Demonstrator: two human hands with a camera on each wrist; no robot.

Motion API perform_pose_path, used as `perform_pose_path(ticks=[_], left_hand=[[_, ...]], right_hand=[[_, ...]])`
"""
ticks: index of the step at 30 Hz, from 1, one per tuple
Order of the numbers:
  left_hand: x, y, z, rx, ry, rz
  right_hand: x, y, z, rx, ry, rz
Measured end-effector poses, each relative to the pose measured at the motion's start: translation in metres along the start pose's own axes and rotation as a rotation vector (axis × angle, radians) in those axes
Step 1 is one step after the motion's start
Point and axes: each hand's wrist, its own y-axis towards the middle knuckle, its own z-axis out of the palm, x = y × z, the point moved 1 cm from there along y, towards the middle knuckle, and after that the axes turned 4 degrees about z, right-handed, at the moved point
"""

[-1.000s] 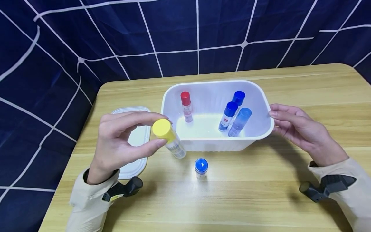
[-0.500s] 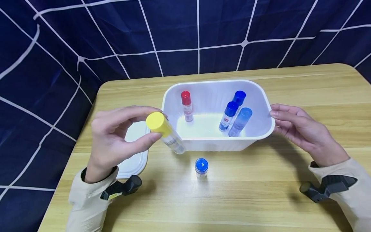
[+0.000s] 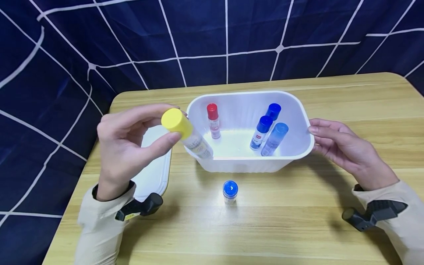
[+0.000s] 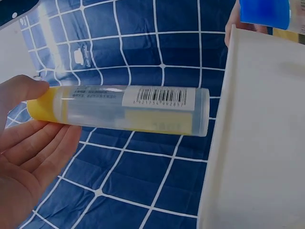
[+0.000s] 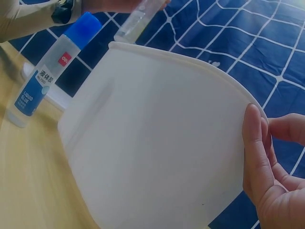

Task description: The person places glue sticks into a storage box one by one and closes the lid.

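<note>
My left hand (image 3: pixel 120 143) pinches a clear glue bottle (image 3: pixel 197 143) by its yellow cap, between thumb and fingers. The bottle is tilted, its bottom end at the front left corner of a white plastic box (image 3: pixel 245 165). In the left wrist view, the bottle's barcode label (image 4: pixel 162 98) faces the camera. My right hand (image 3: pixel 347 151) grips the box's right rim between thumb and fingers. Inside the box stand a red-capped glue bottle (image 3: pixel 214 123), two dark-blue-capped bottles (image 3: pixel 260 134) and a light-blue bottle (image 3: pixel 275 140). Another blue-capped liquid glue bottle (image 5: pixel 40 88) stands upright before the box.
A white lid (image 3: pixel 154 173) lies on the wooden table (image 3: pixel 281 228), left of the box and partly behind my left hand. A dark blue curtain (image 3: pixel 198 40) with white lines hangs behind the table and along its left side.
My left hand has moved away from me and slightly left with the yellow-capped bottle, whose bottom now overlaps the box's front left rim. The right hand and box have barely moved.
</note>
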Motion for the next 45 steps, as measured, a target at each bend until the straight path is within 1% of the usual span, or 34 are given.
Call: perform_pose_path(ticks=[3,8,12,20,24,30,33,39,45], left_hand=[[0.002,0.001,0.002,0.01,0.032,-0.009],[0.007,0.002,0.001,0.013,0.038,-0.019],[0.01,0.002,0.0,0.017,0.043,-0.027],[0.014,0.002,0.0,0.019,0.067,-0.017],[0.015,0.001,0.001,0.017,0.06,-0.031],[0.018,-0.001,0.001,0.05,0.086,-0.042],[0.021,-0.002,0.002,0.055,0.094,-0.039],[0.026,-0.005,0.003,0.083,0.151,-0.06],[0.027,-0.007,0.005,0.084,0.159,-0.082]], right_hand=[[0.0,0.0,0.0,0.003,-0.004,0.0],[0.0,0.0,0.0,0.002,-0.012,0.001],[0.0,0.0,0.001,0.006,0.006,0.005],[0.0,0.0,0.002,0.007,0.017,0.01],[0.0,0.0,0.001,0.001,0.008,0.007],[-0.001,0.0,0.0,-0.009,-0.002,0.003],[-0.001,0.0,0.0,-0.018,-0.015,0.002],[-0.001,0.0,0.0,-0.02,-0.017,0.003],[-0.001,0.001,0.001,-0.006,0.003,0.007]])
